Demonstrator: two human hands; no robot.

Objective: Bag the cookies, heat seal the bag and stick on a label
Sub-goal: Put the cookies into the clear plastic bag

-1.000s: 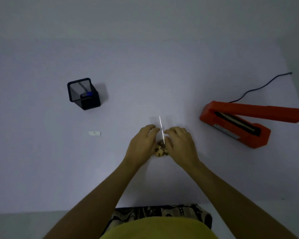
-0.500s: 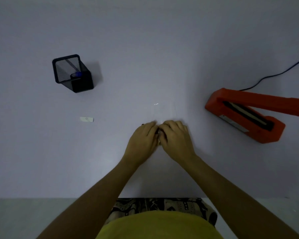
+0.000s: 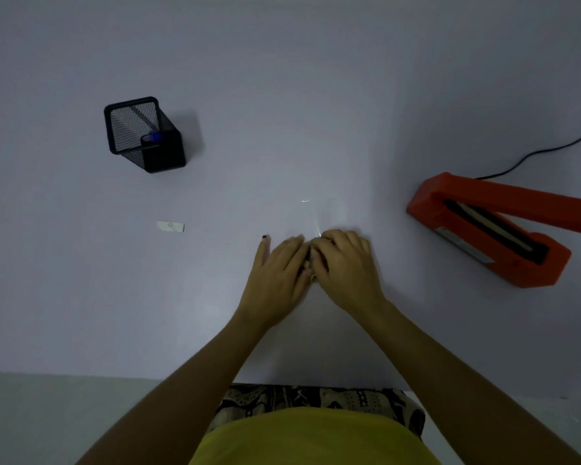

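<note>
A clear plastic bag (image 3: 329, 213) lies flat on the white table, its far part showing only as faint glints beyond my fingers. My left hand (image 3: 279, 273) and my right hand (image 3: 346, 266) rest side by side on the bag's near end, fingertips meeting. The cookies are hidden under my hands. My left thumb sticks out to the left, and my right fingers curl over the bag. A small white label (image 3: 170, 226) lies flat on the table to the left. The orange heat sealer (image 3: 490, 229) stands at the right with its arm raised.
A black mesh pen holder (image 3: 141, 135) with a blue-capped pen stands at the back left. The sealer's black cord (image 3: 544, 149) runs off to the far right. The table's near edge (image 3: 114, 375) lies close to my body.
The cookies, visible between my hands a second ago, are now covered. My hands have closed together over the bag, and my left thumb has spread out. The view has shifted.
</note>
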